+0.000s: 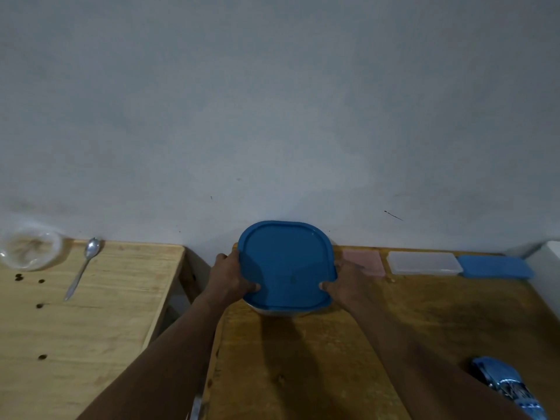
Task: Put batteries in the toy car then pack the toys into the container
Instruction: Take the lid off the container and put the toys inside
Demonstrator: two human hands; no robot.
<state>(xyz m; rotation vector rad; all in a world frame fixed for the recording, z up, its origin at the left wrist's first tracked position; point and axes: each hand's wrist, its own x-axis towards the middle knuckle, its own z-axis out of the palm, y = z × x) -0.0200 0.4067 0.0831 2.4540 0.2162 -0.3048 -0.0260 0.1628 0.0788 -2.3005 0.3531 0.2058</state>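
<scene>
1. The left hand (231, 275) grips the left edge of the blue lid (286, 262), thumb lying on top.
2. The right hand (348, 283) grips the lid's right edge the same way.
3. The lid sits on the container (281, 312), which stands at the far side of the right table (303, 359), by the wall.
4. A blue toy car (509, 386) lies at the near right, well apart from the container.
5. Far right, a pink box (363, 262), a clear box (424, 262) and a blue box (495, 266) lie in a row.
6. The left table (91, 313) holds a spoon (81, 268) and a clear bowl (30, 248).
</scene>
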